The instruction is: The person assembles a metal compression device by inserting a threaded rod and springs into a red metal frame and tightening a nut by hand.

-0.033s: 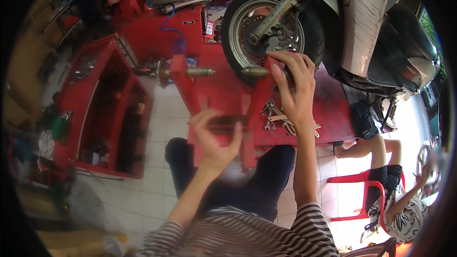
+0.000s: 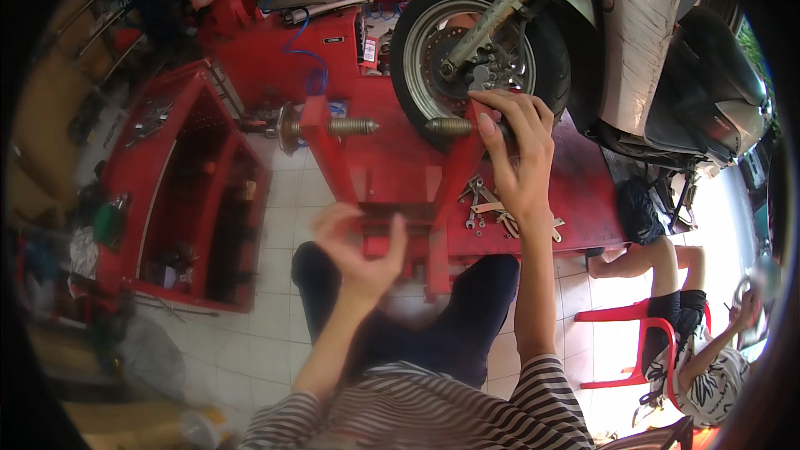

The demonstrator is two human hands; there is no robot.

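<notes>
Wheel clamp: the red clamp (image 2: 392,175) stands at the front of the red lift surface (image 2: 583,200), its two upright plates on either side of the scooter's front wheel (image 2: 479,50); a threaded screw (image 2: 350,127) pokes through the left plate and a second one (image 2: 450,126) through the right plate, touching the tyre.
Tool cabinet: a red open cabinet (image 2: 196,192) stands on the tiled floor (image 2: 283,192) at far left, well apart from the hands, with small items on its shelves too dim to tell.
Left hand: the left hand (image 2: 358,246) hangs in the air below the clamp, fingers loosely curled and spread, holding nothing; it is blurred and sits just in front of the clamp's lower base.
Right hand: the right hand (image 2: 517,158) reaches up to the right clamp plate, its fingers wrapped over the plate's top edge and gripping it, right beside the tyre.
Wrenches: a loose heap of wrenches (image 2: 492,212) lies on the lift surface just under the right wrist.
Scooter: a silver scooter (image 2: 658,42) stands on the lift, its body stretching to the upper right.
Other person: someone sits on a red plastic chair (image 2: 633,333) at lower right, well apart from both hands.
</notes>
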